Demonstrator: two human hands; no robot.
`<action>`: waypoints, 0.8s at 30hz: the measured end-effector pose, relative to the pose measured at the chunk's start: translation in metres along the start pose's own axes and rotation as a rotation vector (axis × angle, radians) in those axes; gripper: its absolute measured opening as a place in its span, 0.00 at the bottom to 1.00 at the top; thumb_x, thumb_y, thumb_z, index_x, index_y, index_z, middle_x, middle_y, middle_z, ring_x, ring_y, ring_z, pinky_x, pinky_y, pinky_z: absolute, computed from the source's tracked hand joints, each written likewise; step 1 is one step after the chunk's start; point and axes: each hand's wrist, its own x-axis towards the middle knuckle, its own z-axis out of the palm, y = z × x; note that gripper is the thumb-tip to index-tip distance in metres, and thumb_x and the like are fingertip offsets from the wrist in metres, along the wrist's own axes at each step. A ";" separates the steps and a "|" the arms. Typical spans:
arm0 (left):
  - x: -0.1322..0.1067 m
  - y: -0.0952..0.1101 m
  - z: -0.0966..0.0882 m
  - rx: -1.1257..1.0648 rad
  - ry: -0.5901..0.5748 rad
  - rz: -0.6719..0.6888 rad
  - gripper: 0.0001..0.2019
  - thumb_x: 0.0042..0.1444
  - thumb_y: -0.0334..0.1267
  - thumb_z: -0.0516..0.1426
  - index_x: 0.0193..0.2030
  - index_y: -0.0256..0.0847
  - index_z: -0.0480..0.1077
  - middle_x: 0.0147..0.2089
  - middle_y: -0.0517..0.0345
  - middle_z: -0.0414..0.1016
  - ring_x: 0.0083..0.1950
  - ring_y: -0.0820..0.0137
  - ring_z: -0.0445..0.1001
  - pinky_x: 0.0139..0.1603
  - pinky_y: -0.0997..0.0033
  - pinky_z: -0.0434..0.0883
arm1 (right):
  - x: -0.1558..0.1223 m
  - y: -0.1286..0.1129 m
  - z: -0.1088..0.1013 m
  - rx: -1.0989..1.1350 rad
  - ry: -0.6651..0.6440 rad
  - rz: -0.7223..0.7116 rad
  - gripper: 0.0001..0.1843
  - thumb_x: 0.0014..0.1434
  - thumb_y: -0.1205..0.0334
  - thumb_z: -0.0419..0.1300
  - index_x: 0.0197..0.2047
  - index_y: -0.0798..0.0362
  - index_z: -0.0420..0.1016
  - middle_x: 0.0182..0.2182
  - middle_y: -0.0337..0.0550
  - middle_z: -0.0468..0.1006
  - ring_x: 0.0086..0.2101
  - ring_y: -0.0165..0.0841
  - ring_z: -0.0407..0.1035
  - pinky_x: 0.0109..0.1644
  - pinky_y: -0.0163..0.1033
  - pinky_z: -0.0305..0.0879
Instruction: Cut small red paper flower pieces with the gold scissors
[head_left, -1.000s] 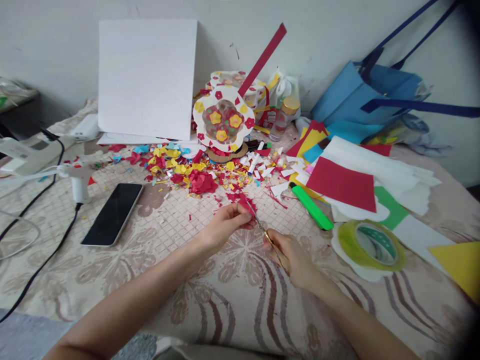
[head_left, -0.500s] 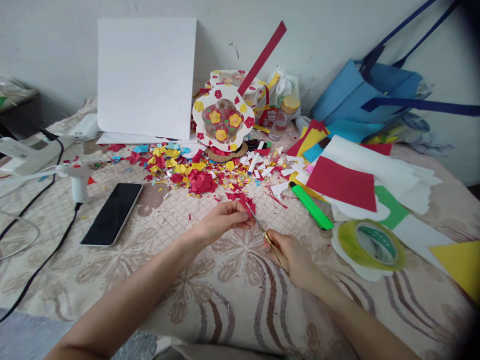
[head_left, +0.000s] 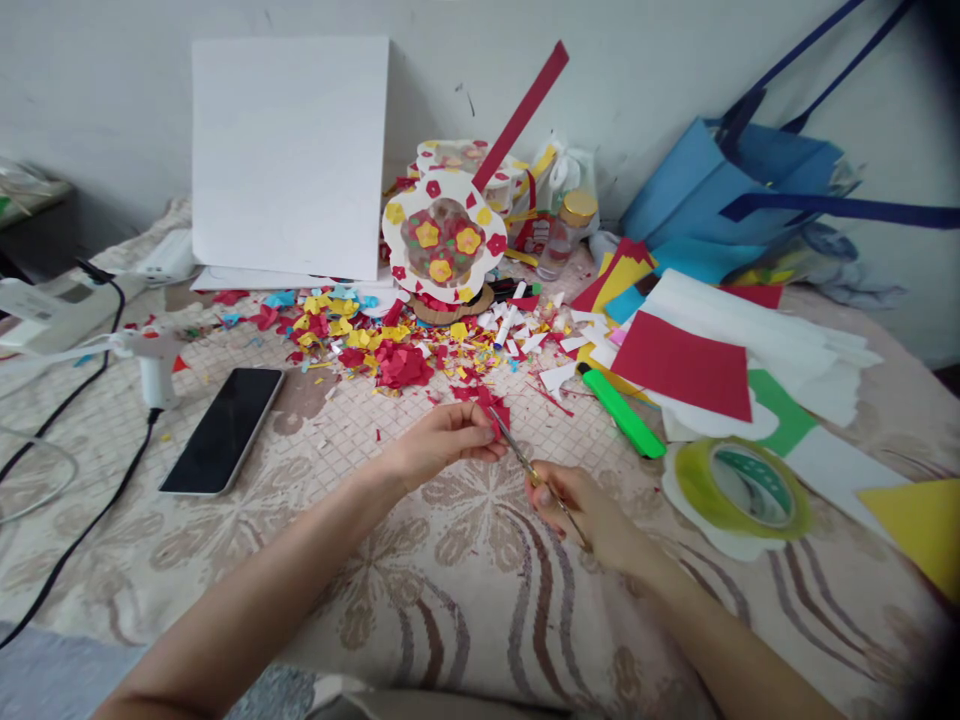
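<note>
My left hand (head_left: 442, 443) pinches a small red paper piece (head_left: 495, 410) above the patterned cloth. My right hand (head_left: 589, 515) is wrapped round small scissors (head_left: 521, 455), whose blades point up-left into the red paper. Both hands meet at the middle of the view. Just beyond them lies a heap of red, yellow and white paper scraps (head_left: 397, 350), and behind that stands a white flower-shaped paper craft (head_left: 442, 238) with red and yellow flowers on it.
A black phone (head_left: 223, 428) and a white glue gun (head_left: 154, 360) with its black cable lie left. A green marker (head_left: 622, 412), red, white and green sheets (head_left: 686, 365), a green tape roll (head_left: 739, 490) and a blue bag (head_left: 720, 195) lie right. A white board (head_left: 289, 155) leans on the wall.
My right hand has shifted slightly right and lower with the scissors. My left hand keeps its pinch on the red paper, almost unmoved.
</note>
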 end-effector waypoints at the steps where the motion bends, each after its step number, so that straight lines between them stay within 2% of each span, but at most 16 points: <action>1: 0.000 0.000 0.001 -0.002 0.011 0.002 0.10 0.48 0.37 0.64 0.29 0.36 0.67 0.31 0.55 0.76 0.35 0.73 0.76 0.41 0.71 0.69 | 0.000 -0.001 0.000 0.007 0.006 -0.003 0.21 0.58 0.43 0.49 0.25 0.51 0.56 0.17 0.33 0.59 0.19 0.25 0.52 0.22 0.32 0.49; 7: 0.000 -0.006 0.008 -0.031 0.071 0.044 0.10 0.47 0.37 0.64 0.27 0.36 0.66 0.30 0.56 0.75 0.33 0.73 0.75 0.40 0.71 0.68 | 0.001 0.000 0.002 -0.080 0.047 -0.003 0.18 0.60 0.47 0.48 0.25 0.51 0.56 0.17 0.32 0.56 0.19 0.25 0.50 0.22 0.33 0.46; 11: 0.001 -0.010 0.011 -0.040 0.114 0.063 0.11 0.47 0.38 0.64 0.28 0.36 0.65 0.29 0.57 0.74 0.33 0.73 0.74 0.39 0.71 0.68 | 0.002 0.006 0.002 -0.188 0.072 -0.014 0.16 0.60 0.51 0.49 0.26 0.52 0.58 0.18 0.32 0.59 0.20 0.26 0.51 0.24 0.33 0.46; 14: 0.001 -0.011 0.012 -0.047 0.131 0.064 0.11 0.46 0.39 0.64 0.28 0.37 0.65 0.28 0.58 0.74 0.32 0.73 0.74 0.39 0.71 0.68 | 0.002 0.007 0.001 -0.204 0.073 -0.010 0.16 0.60 0.51 0.48 0.26 0.52 0.58 0.18 0.32 0.59 0.20 0.26 0.52 0.24 0.34 0.46; 24: 0.000 -0.009 0.012 -0.073 0.097 0.058 0.12 0.45 0.39 0.65 0.28 0.37 0.66 0.29 0.58 0.74 0.33 0.73 0.74 0.40 0.71 0.68 | 0.001 -0.002 -0.002 -0.212 0.088 -0.007 0.18 0.60 0.49 0.47 0.24 0.52 0.59 0.18 0.36 0.66 0.20 0.28 0.57 0.25 0.34 0.51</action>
